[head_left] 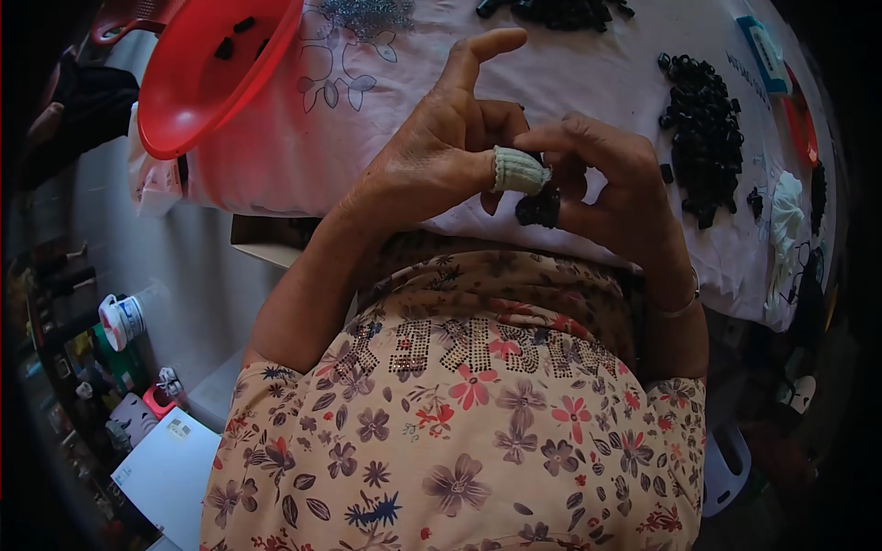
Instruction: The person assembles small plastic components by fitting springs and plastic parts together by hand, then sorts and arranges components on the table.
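Note:
My left hand (pixel 441 147) is raised over the table's near edge, its index finger bent outward. A ribbed, pale green cover (pixel 522 171) wraps its thumb. Facing it, my right hand (pixel 616 184) has its fingers curled in against the left fingertips, and a black cover (pixel 538 208) sits on its thumb. Between the two hands the fingers press together, but whatever they hold is too small and hidden to name. To the right of my right hand lies a large pile of small black pieces (pixel 703 138) on the pale cloth (pixel 570 78).
A red basin (pixel 197 92) with a few black pieces stands at the upper left. Silvery bits (pixel 367 14) and more black pieces (pixel 570 11) lie at the far side. At the right are a blue-and-white box (pixel 764 57) and a white crumpled cloth (pixel 786 216).

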A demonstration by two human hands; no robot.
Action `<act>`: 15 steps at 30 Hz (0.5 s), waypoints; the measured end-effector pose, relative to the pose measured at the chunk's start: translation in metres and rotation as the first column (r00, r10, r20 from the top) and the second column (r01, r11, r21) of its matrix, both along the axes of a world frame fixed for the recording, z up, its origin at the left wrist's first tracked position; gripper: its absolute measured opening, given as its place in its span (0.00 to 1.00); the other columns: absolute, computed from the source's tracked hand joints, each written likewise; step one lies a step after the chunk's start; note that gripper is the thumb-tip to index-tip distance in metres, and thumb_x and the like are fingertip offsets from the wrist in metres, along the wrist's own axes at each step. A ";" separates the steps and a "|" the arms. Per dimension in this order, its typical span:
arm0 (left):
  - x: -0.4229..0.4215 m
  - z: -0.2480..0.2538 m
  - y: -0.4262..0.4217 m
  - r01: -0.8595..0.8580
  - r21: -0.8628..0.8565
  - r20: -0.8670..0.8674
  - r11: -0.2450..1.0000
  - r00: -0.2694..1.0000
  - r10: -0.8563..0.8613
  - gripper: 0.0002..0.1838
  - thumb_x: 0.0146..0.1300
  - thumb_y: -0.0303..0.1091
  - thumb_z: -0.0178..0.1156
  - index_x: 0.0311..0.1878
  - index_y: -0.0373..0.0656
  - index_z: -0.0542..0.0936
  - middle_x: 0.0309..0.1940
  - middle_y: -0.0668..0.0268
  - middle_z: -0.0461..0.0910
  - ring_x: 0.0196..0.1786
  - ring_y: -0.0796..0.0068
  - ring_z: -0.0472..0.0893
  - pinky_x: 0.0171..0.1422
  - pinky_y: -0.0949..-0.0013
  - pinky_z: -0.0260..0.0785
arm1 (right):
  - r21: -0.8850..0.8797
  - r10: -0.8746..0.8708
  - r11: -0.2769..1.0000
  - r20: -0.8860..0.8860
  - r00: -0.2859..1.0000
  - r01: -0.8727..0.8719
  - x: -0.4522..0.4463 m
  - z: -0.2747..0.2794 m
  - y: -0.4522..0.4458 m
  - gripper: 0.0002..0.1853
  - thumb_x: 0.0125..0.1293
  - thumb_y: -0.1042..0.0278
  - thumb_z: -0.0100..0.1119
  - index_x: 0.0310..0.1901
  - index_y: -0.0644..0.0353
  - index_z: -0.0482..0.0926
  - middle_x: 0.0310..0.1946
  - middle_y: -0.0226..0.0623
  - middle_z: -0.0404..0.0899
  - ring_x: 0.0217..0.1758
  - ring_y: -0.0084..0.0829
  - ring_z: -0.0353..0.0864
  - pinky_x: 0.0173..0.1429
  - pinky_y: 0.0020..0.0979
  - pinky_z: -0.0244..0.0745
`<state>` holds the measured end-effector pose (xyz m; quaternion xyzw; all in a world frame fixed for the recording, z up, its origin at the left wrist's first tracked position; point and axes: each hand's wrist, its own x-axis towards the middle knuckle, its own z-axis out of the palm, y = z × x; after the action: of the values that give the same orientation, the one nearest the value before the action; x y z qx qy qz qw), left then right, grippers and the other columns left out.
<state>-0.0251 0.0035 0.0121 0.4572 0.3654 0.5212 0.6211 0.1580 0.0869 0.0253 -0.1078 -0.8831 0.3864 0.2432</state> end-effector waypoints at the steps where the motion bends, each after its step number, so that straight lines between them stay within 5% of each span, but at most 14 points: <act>1: 0.001 -0.002 0.000 -0.001 0.002 0.052 1.000 0.999 0.001 0.44 0.53 0.20 0.59 0.70 0.42 0.44 0.29 0.64 0.75 0.27 0.78 0.76 0.27 0.76 0.71 | 0.045 -0.003 0.999 -0.001 1.000 0.003 0.000 0.001 0.000 0.18 0.48 0.75 0.70 0.43 0.59 0.77 0.23 0.28 0.75 0.22 0.16 0.74 0.26 0.19 0.69; 6: -0.002 -0.007 0.004 -0.115 -0.011 0.198 0.993 0.974 0.115 0.35 0.59 0.25 0.57 0.68 0.40 0.52 0.29 0.64 0.76 0.26 0.80 0.75 0.29 0.76 0.73 | -0.054 -0.135 0.990 -0.019 0.991 0.134 0.004 0.000 -0.002 0.17 0.48 0.75 0.68 0.41 0.63 0.77 0.23 0.28 0.74 0.23 0.15 0.72 0.27 0.19 0.68; 9: -0.007 -0.010 0.006 -0.317 -0.160 0.248 0.935 0.904 0.349 0.16 0.66 0.28 0.52 0.56 0.37 0.67 0.29 0.64 0.77 0.22 0.86 0.72 0.29 0.77 0.73 | -0.048 -0.213 0.976 -0.025 0.977 0.212 0.004 -0.002 -0.002 0.16 0.49 0.73 0.70 0.39 0.62 0.76 0.21 0.28 0.74 0.21 0.16 0.73 0.26 0.19 0.68; 14: -0.006 -0.013 0.006 -0.360 -0.258 0.233 0.897 0.878 0.419 0.11 0.68 0.31 0.50 0.52 0.39 0.71 0.28 0.66 0.77 0.23 0.85 0.69 0.30 0.77 0.70 | -0.012 -0.233 0.972 0.001 0.973 0.233 0.002 -0.015 -0.001 0.15 0.49 0.75 0.69 0.38 0.62 0.75 0.19 0.27 0.75 0.19 0.15 0.72 0.26 0.19 0.69; 15: -0.006 -0.013 0.007 -0.359 -0.299 0.250 0.884 0.865 0.435 0.10 0.69 0.31 0.50 0.50 0.39 0.72 0.27 0.67 0.77 0.22 0.85 0.69 0.29 0.77 0.70 | -0.170 -0.289 0.942 0.028 0.957 0.289 0.000 -0.018 -0.003 0.14 0.50 0.75 0.68 0.38 0.62 0.75 0.19 0.27 0.75 0.20 0.14 0.72 0.26 0.19 0.69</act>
<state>-0.0311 0.0108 -0.0004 0.2045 0.4107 0.6553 0.6000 0.1576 0.0841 0.0076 -0.2572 -0.8213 0.4214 0.2858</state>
